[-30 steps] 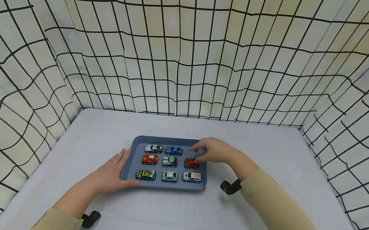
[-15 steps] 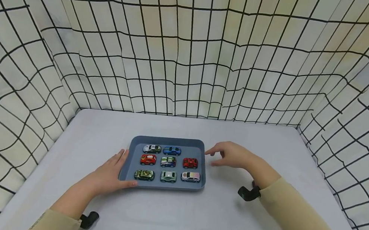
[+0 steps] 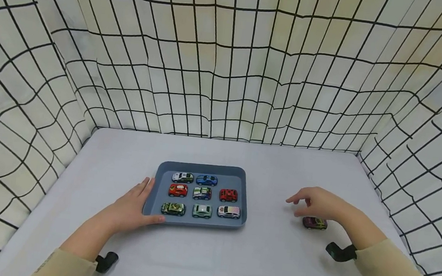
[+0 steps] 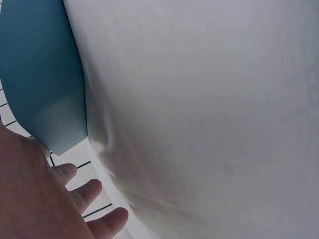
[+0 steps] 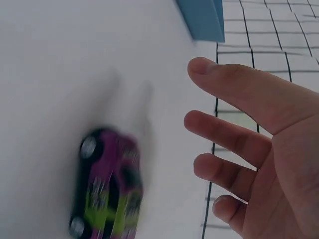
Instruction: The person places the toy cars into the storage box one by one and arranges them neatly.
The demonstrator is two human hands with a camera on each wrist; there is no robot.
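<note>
My left hand (image 3: 129, 207) rests against the left end of a blue-grey tray (image 3: 201, 169), thumb over its front rim and fingers along the side. Several toy cars stand in the tray in rows, among them a blue car (image 3: 206, 180), a red car (image 3: 228, 195) and a green patterned car (image 3: 173, 209). The back right spot of the tray is bare. To the right, my right hand (image 3: 321, 203) hovers over the table with nothing in its loosely bent fingers. Just below it is a purple and yellow-green toy car (image 3: 315, 223), which the right wrist view shows apart from the fingertips.
The tray stands on a table with a white cloth (image 3: 208, 262). Black netting (image 3: 230, 85) over pale sheets walls in the back and both sides. A black wrist camera mount (image 3: 340, 252) juts from the right wrist, another (image 3: 107, 262) from the left.
My right hand has moved from the tray's back right corner rightward across the table, empty. The purple car has come into sight under it. The left hand has stayed at the tray.
</note>
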